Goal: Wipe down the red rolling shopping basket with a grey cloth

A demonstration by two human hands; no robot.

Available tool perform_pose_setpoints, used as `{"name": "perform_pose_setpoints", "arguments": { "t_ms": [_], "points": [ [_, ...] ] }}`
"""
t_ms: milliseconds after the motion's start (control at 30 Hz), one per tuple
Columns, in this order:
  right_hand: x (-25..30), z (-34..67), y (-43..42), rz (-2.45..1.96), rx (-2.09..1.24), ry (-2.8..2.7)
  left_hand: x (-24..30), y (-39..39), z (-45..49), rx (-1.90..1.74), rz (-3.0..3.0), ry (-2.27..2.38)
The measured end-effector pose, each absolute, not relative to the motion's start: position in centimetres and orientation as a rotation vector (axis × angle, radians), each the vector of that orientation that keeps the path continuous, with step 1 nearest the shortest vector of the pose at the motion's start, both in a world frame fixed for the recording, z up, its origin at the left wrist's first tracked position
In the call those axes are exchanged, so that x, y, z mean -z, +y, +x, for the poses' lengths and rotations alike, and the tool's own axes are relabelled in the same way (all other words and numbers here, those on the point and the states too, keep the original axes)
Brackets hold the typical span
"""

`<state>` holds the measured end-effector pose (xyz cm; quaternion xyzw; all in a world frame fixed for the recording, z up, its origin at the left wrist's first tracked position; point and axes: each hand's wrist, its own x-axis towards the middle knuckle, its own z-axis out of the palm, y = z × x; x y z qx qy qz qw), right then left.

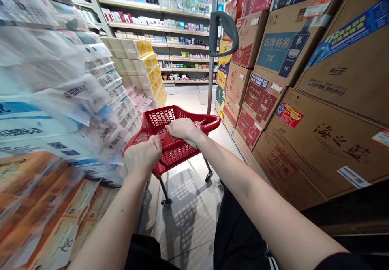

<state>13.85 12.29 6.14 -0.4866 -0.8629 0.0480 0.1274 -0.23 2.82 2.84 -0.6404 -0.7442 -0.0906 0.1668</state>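
Note:
A red plastic shopping cart (179,156) with meshed sides stands on thin metal legs with small casters, in front of my body. My left hand (142,154) is closed around its near left rim. Farther along to the right, my right hand (184,129) is closed over a red bar or edge at the cart's near side. Both forearms reach forward over the floor. A metal pole rises behind the cart's right end and carries a grey loop handle (225,33), apart from both hands. My hands and arms hide part of the basket's inside.
Wrapped tissue packs (91,88) are piled high on the left, close to the cart, with orange packs (39,205) below. Stacked cardboard boxes (334,140) line the right. Tiled floor (185,98) runs between them to shelves (179,31) of small goods.

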Motion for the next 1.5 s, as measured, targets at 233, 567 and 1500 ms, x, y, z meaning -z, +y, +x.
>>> {"name": "perform_pose_setpoints", "arguments": {
  "t_ms": [233, 567, 1500],
  "points": [
    [-7.0, 12.8, 15.5, -1.472, -0.395, -2.701, -2.8, 2.5, 0.5, 0.283, -1.813, -2.091],
    [-6.9, 14.6, 12.4, -1.134, -0.249, -2.667, -3.2, 2.3, 1.0, 0.336, -1.796, -2.055],
    [3.0, 17.2, 8.8, -0.991, 0.391, -2.023, -2.9, 4.6, -1.2, 0.251, -1.929, -2.007]
  ]
}}
